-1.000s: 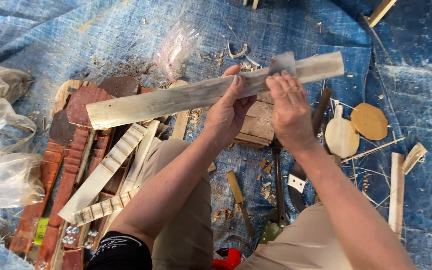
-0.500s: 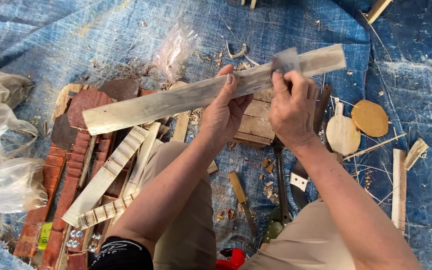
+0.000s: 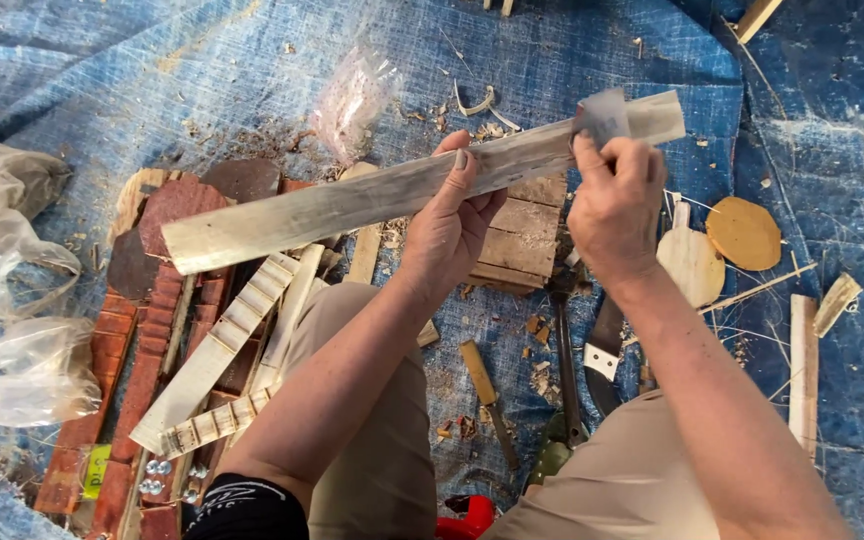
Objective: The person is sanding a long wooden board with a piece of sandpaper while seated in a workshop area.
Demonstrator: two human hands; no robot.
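A long pale wooden slat is held up over a blue tarp, tilted up to the right. My left hand grips it around the middle from below. My right hand sits at the slat's right part, fingers pinching a small grey piece of sandpaper pressed onto the wood. Both forearms reach up from the bottom of the view over my bent knees.
Notched wooden strips and reddish planks lie at left. Clear plastic bags sit at far left. A small slatted block, a knife, round wooden pieces, sticks and shavings litter the tarp.
My right hand with the sandpaper has slid toward the slat's right end. The slat's tilt has shifted slightly while my left hand keeps its grip.
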